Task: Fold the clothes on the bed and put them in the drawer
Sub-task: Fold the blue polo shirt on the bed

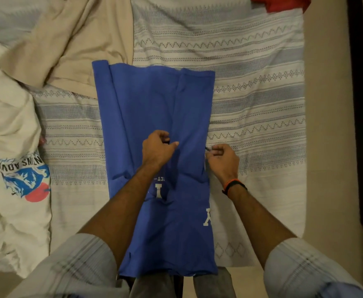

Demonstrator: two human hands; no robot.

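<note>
While only the head view is supplied, the whole work area is covered by it. A blue shirt (154, 117) is laid lengthwise on the bed (258, 100), its long axis running from 12 to 6 o'clock, with the near end hanging over the bed's edge toward the person. Both long sides appear already turned inward, giving a narrow strip.

The left hand (158, 147) is seen at mid-length on the shirt, fingers curled and pinching a central crease of cloth. The right hand (223, 158) is at the shirt's 3 o'clock edge, fingers curled and nipping that edge; an orange band is worn on its wrist. Neither hand is spread flat.

The far hem lies at 12 o'clock from both grips, well apart from them, the near end at 6 o'clock. The right hand is judged nearer the free side edge, the left nearer the centre line. A crosswise fold along the long axis is judged the likely next step.

A beige garment (73, 39) lies at 11 o'clock, touching the shirt's far corner, a white printed garment (10, 130) at 9 o'clock, and a red item (279, 3) at 1 o'clock. No drawer is seen.
</note>
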